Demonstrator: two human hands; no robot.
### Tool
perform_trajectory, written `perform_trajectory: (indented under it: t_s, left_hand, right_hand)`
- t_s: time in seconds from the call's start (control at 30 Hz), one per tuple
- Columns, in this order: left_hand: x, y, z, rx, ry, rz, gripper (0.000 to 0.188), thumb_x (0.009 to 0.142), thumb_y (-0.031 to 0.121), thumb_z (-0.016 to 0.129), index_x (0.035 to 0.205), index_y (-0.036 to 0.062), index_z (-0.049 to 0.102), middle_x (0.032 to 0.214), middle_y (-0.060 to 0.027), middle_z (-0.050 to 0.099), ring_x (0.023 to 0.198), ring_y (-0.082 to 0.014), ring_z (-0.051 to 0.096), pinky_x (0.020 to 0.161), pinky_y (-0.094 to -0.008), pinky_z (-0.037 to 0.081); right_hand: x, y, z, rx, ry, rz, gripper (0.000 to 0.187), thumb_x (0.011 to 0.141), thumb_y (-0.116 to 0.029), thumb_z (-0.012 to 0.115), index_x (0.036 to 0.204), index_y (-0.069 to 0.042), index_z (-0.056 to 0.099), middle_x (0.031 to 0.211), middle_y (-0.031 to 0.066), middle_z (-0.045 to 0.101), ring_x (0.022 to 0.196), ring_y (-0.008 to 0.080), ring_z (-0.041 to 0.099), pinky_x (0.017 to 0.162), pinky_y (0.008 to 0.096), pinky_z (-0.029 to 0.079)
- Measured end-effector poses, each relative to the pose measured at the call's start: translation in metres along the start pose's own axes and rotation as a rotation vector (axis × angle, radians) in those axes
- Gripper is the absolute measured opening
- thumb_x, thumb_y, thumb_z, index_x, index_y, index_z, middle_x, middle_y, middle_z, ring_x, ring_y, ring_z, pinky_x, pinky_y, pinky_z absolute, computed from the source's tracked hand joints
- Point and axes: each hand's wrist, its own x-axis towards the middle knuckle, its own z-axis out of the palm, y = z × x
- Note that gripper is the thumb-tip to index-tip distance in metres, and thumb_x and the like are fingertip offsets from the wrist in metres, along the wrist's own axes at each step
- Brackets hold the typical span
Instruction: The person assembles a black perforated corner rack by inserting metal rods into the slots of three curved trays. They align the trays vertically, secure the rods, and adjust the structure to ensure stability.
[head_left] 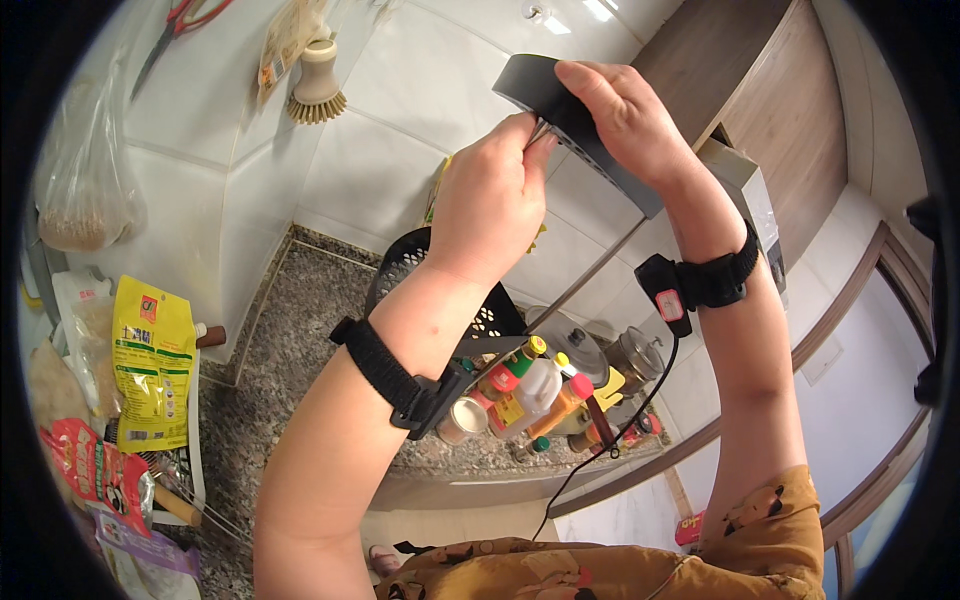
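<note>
Pale tiled walls (400,125) meet in a kitchen corner, with a wood-faced cupboard (790,110) up on the right. Below runs a speckled stone counter (310,300), where a black perforated basket (400,255) sits behind the left forearm. Above all that, a curved black panel (572,112) is held up, tilted, in front of the wall. From where I stand, its fall worries me most: a slip of either hand could send it onto the things below.

The right hand (640,125) clasps the panel's upper side under its thumb; I can't see whether the fingers wrap far round behind. The left hand (495,200) pinches thin metal ends (542,133) against the underside, a small hold that could twist loose. A white jug (540,388) and a glass jar (463,420) stand low on the counter; a long metal rod (590,272) slants down toward them, and a swing could tip them. Lastly, the thin dark cord (648,405) hanging from the right wrist strap (715,280) might snag a bottle cap.
</note>
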Motion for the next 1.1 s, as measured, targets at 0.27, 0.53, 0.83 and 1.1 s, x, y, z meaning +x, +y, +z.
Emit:
perform_trajectory:
  t_s: [0.27,0.53,0.83,1.1]
  left_hand:
    - [-0.001,-0.010,0.004,0.026,0.046,0.068,0.017,0.100,0.017,0.059,0.104,0.0007,0.064,0.077,-0.0189,0.066,0.067,-0.0366,0.064,0.061,-0.0405,0.049]
    - [-0.005,-0.006,0.001,-0.017,0.014,0.029,0.017,0.098,0.017,0.061,0.101,0.0009,0.063,0.077,-0.0189,0.067,0.070,-0.0385,0.064,0.062,-0.0423,0.049]
    - [-0.006,-0.002,-0.001,-0.033,-0.003,0.030,0.017,0.098,0.017,0.061,0.100,0.0003,0.062,0.079,-0.0190,0.068,0.072,-0.0387,0.066,0.063,-0.0426,0.050]
    - [-0.006,-0.002,0.001,-0.042,-0.011,0.032,0.017,0.098,0.017,0.061,0.099,-0.0007,0.061,0.078,-0.0182,0.067,0.070,-0.0369,0.066,0.061,-0.0411,0.050]
  right_hand:
    - [-0.005,0.007,-0.002,0.020,0.092,0.107,0.047,0.104,-0.039,0.048,0.102,0.004,0.067,0.075,0.0003,0.060,0.073,0.0100,0.053,0.070,0.0279,0.047]
    - [-0.004,0.003,0.005,0.116,0.127,0.130,0.045,0.103,-0.038,0.048,0.109,0.002,0.068,0.079,0.0010,0.062,0.077,0.0088,0.053,0.073,0.0265,0.046]
    - [-0.006,-0.002,0.006,0.064,0.122,0.098,0.041,0.103,-0.032,0.047,0.108,0.002,0.068,0.080,0.0013,0.062,0.077,0.0101,0.054,0.074,0.0265,0.046]
    - [-0.009,0.000,0.005,0.058,0.122,0.042,0.040,0.103,-0.031,0.046,0.105,0.003,0.068,0.079,0.0031,0.063,0.076,0.0109,0.054,0.072,0.0273,0.046]
